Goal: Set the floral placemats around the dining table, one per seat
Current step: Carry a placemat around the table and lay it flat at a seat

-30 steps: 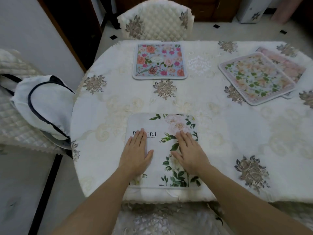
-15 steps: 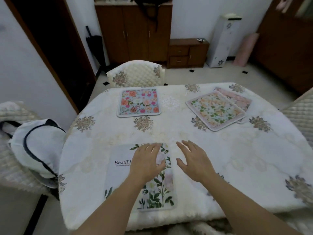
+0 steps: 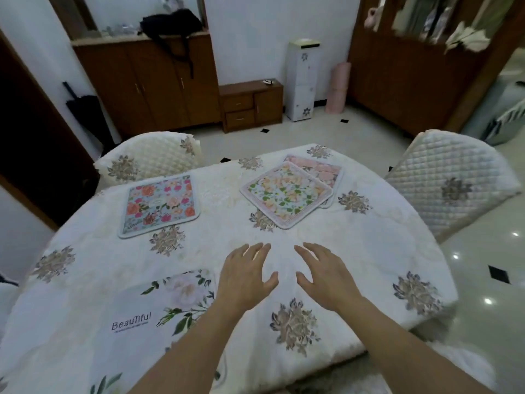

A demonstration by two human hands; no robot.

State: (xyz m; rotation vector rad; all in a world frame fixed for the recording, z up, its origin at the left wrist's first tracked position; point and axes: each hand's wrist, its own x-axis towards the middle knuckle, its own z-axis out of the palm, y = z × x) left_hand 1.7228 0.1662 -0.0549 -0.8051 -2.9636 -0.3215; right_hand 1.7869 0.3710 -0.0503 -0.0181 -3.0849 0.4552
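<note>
Now left hand, right hand empty, fingers spread

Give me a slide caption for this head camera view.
Empty hands hover over the table between the white placemat and two stacked placemats.

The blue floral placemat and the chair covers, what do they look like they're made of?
Blue floral placemat: probably printed fabric, matte, with a raised white bound edge. Chair covers: quilted cream fabric, slightly satiny, judging by diamond stitching and padded puffiness.
</note>
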